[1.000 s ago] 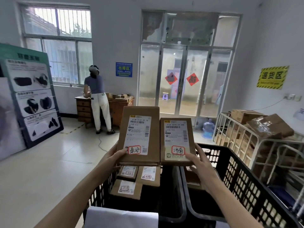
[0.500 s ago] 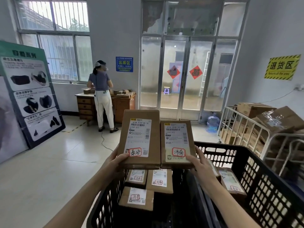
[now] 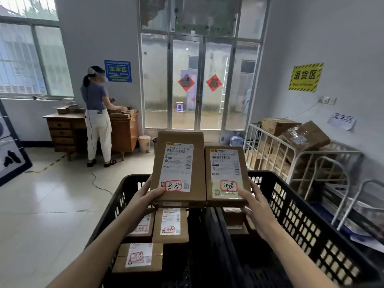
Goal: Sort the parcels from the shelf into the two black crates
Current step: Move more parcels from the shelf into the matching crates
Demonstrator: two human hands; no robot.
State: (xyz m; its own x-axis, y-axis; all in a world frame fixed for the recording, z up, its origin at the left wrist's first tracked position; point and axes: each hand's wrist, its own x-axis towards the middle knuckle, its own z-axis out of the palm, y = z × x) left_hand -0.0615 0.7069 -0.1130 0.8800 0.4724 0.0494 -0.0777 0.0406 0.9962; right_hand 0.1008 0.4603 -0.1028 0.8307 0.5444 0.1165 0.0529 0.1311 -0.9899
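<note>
- Holding two parcels edge to edge above left crate (image 3: 122, 190) and right crate (image 3: 307, 225): left grip (image 3: 145, 196) clasps the left parcel (image 3: 178, 169), right grip (image 3: 255, 204) the right parcel (image 3: 225, 175).
- Labels in left crate seem to match the right parcel's; compare red-ringed marks first, then lower each flat.

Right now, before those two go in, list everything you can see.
Crates: two, black, front; left crate, right crate.
Held parcels: two, brown, above the crates; taller parcel left, shorter parcel right.
Parcels in left crate: three visible, brown, white labels.
Parcels in right crate: count unclear, brown, mostly hidden.
Cage cart: one, white, far right, holding cardboard boxes.
Desk: one, wooden, left wall; a person stands there.
Water jug: one, blue, left of the cart.
Left hand: one, grips taller parcel.
Right hand: one, grips shorter parcel.
</note>
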